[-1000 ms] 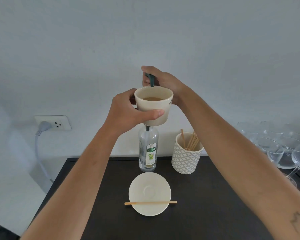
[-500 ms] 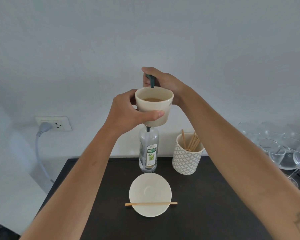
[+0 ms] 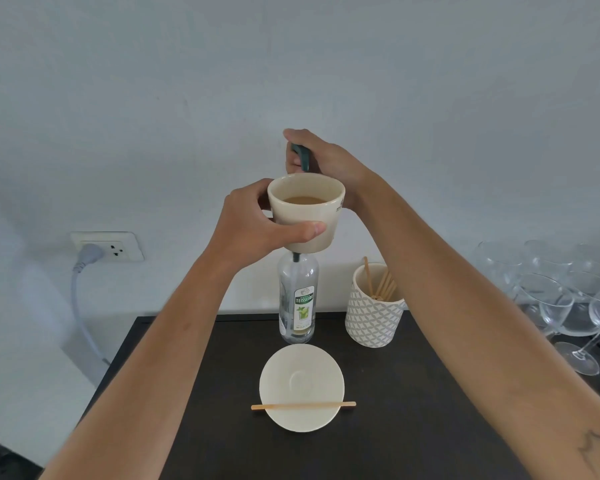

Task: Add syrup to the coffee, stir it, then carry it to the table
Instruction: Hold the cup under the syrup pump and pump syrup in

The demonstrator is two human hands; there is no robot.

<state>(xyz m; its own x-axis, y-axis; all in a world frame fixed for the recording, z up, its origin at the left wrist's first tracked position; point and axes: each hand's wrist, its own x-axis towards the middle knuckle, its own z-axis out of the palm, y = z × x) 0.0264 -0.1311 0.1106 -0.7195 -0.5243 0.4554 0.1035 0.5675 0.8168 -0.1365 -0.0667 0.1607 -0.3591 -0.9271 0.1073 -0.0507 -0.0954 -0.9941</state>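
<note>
Both hands are working at once: the left hand [image 3: 253,226] is gripping the cream coffee cup [image 3: 306,211] under the spout while the right hand [image 3: 321,161] is curling over the green pump head [image 3: 303,155] of the syrup bottle [image 3: 298,299], so pressing slowly and holding the cup level should prevent spills.

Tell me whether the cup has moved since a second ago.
No. The cup sits in the same spot over the syrup bottle, with the left hand gripping it and the right hand on the pump.
</note>
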